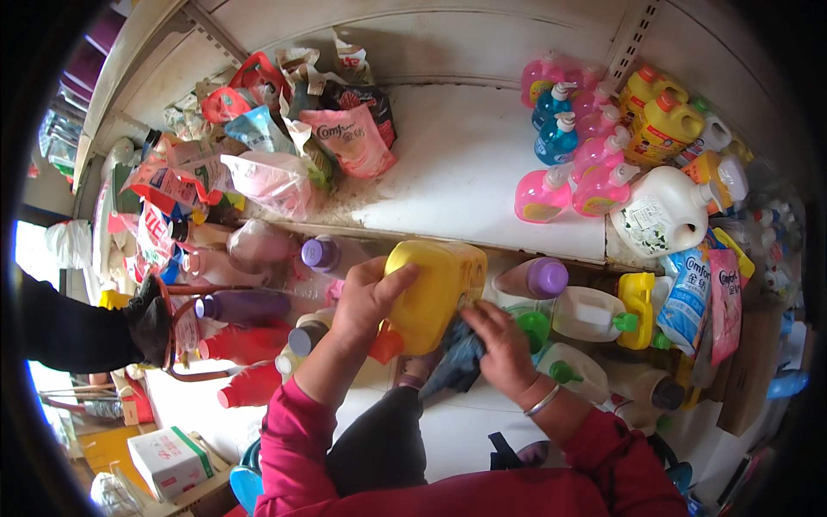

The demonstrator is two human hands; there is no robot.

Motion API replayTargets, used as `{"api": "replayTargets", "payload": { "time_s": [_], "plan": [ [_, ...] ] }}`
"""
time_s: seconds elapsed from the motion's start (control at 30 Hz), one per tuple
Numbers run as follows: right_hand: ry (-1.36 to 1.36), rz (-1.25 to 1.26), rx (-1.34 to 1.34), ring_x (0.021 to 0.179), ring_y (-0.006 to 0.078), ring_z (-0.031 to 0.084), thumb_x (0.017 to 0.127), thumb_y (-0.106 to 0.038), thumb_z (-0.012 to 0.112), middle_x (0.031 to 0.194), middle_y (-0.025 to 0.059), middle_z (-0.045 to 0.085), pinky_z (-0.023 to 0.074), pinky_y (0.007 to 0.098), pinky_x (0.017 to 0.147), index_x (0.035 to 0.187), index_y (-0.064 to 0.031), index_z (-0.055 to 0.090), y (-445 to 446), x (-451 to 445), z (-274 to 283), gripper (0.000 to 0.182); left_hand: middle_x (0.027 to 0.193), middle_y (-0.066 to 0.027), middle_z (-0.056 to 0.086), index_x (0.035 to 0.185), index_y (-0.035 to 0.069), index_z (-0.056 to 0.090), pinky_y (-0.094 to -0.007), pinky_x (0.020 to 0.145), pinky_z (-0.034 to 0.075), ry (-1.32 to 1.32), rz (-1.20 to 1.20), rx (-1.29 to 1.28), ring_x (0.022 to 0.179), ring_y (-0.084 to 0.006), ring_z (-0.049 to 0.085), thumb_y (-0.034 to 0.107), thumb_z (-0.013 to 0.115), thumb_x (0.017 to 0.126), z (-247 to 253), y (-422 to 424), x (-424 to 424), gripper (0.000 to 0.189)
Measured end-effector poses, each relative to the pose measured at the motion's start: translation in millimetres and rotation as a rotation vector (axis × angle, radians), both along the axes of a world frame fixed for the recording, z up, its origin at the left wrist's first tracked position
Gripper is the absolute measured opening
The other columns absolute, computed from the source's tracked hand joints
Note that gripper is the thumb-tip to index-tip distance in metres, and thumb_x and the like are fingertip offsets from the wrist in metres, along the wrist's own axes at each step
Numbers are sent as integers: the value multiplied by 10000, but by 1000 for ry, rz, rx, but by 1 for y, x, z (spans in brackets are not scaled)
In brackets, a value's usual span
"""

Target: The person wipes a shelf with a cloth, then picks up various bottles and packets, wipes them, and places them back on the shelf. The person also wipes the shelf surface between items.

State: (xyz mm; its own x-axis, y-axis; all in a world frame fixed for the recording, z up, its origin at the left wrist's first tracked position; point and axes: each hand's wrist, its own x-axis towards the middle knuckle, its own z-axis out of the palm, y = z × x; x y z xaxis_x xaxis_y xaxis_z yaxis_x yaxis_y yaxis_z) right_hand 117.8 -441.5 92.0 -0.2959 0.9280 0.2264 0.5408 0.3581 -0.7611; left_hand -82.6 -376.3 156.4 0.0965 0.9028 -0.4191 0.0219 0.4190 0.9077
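Note:
A yellow plastic jug (423,291) with an orange cap is held up in front of me, tilted so its cap points down. My left hand (368,300) grips the jug, with the thumb across its yellow side. On the jug's labelled side is my right hand (507,349), with a dark grey-blue cloth (455,358) in it. The cloth hangs below the fingers, and part of it is hidden behind the hand. Just beyond the jug is the edge of a white shelf (452,174).
Pink pump bottles (543,197) and a white jug (659,213) stand on the shelf's right. Refill pouches (352,139) crowd its left. Bottles and jugs, including a purple-capped one (533,281), fill the floor on both sides. Another person's leg and shoe (148,320) are at left.

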Motion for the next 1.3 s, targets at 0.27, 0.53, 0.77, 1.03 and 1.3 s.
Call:
{"api": "replayTargets", "payload": {
  "time_s": [0.27,0.53,0.77,1.03,1.3],
  "plan": [
    [473,-358,187,1026,299,508,655,187,424,1113,151,523,416,337,873,1141,-32,504,60,30,13,539,789,-68,619,906,-61,595,-235,644,451,-86,-12,67,702,-118,570,187,636,753,58,-13,1,295],
    [790,-337,-840,997,212,541,800,-1,481,1048,130,570,413,298,866,1206,-22,418,-3,-26,-26,411,790,-75,627,895,-61,613,-246,660,455,-62,145,191,704,-126,575,155,670,696,74,-26,-7,299],
    [909,-54,-769,998,198,530,821,-107,486,1036,86,571,411,368,873,1108,-45,485,-8,-40,-99,294,612,-48,567,754,-49,610,-240,468,395,17,-20,368,516,-115,524,197,718,561,91,-47,-18,331],
    [1339,-30,-656,916,196,550,824,-74,482,990,76,583,424,298,825,1027,-6,542,57,0,-40,222,503,-78,449,542,34,524,-320,430,319,395,-494,693,434,-249,425,174,741,455,97,-46,-19,272],
    [504,263,-179,1064,264,487,681,-45,501,1150,128,511,361,349,915,1018,-83,579,46,9,39,349,491,-66,363,532,1,428,-308,422,302,364,-457,350,435,-160,350,117,720,534,65,-44,-9,314]
  ]
}}
